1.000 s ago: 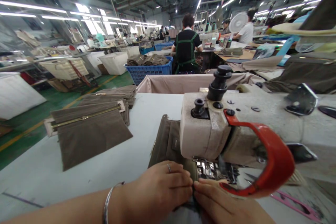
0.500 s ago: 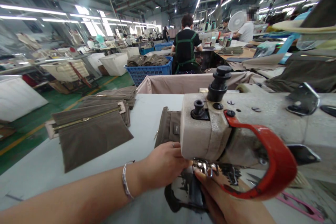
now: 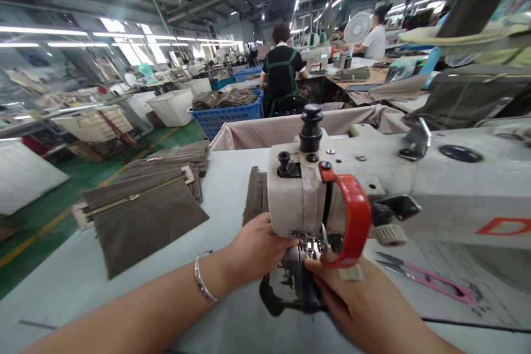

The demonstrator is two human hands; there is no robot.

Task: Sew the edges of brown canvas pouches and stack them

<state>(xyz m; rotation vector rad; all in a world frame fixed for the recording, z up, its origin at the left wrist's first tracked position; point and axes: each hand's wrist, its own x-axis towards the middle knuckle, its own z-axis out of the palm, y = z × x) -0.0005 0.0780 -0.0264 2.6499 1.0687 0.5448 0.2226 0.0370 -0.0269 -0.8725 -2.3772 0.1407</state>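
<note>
A white sewing machine (image 3: 298, 193) with a red guard (image 3: 359, 221) stands before me, its metal presser foot (image 3: 312, 249) low over the black bed plate (image 3: 290, 282). Left of the machine head, my left hand (image 3: 257, 249) is closed on a brown fabric pouch (image 3: 254, 196), fingertips by the presser foot. The pouch is largely hidden behind the hand and the machine head. My right hand (image 3: 352, 293) is on the other side, closed, thumb tip close to the foot; what its fingers hold is hidden.
Brown zippered pouches (image 3: 145, 221) lie stacked at the left of the table. Pink-handled thread snips (image 3: 435, 282) lie at the right. Beyond the table are a pink cloth-lined bin (image 3: 249, 135), a blue basket (image 3: 228, 119) of pouches and a seated co-worker (image 3: 284, 72).
The view has shifted, so the machine appears further left and more of its arm and the snips show. Both hands keep close to the presser foot; less of the pouch is visible.
</note>
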